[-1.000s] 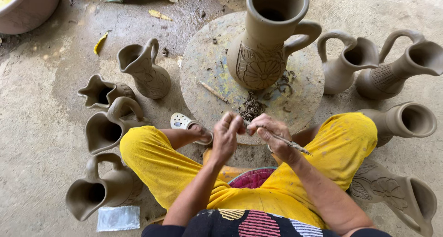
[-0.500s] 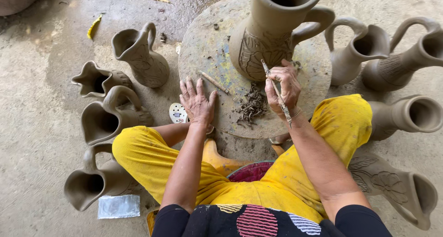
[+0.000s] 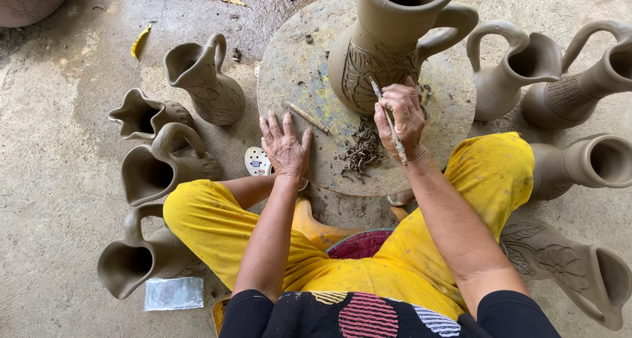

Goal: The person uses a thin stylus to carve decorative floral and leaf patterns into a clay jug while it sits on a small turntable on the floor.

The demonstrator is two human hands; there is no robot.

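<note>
1. While the right hand (image 3: 400,117) is closed round a thin carving tool (image 3: 388,122), tip against the carved belly of the big clay jug (image 3: 388,42), the left hand (image 3: 284,147) lies open, palm down, fingers spread, on the round turntable (image 3: 289,75).
2. Big jug stands upright at centre of turntable, mouth open & dark inside; contents can't be told. Handle on its right side.
3. Clay shavings (image 3: 362,150) heaped on turntable betw. the two hands, near edge. A small stick (image 3: 307,117) lies just right of left fingertips.
4. Left of turntable: one upright jug (image 3: 207,81), three more (image 3: 155,170) nearer, lying tilted or on sides, mouths look empty.
5. Right: two handled jugs (image 3: 520,68) far, one on its side (image 3: 586,163), a carved one (image 3: 566,265) near, partly behind the yellow-clad knee (image 3: 487,173).
6. Misc: small round perforated disc (image 3: 255,160) by left wrist; silver packet (image 3: 174,293) near left; yellow leaf (image 3: 139,40) far left on concrete floor (image 3: 52,134).
</note>
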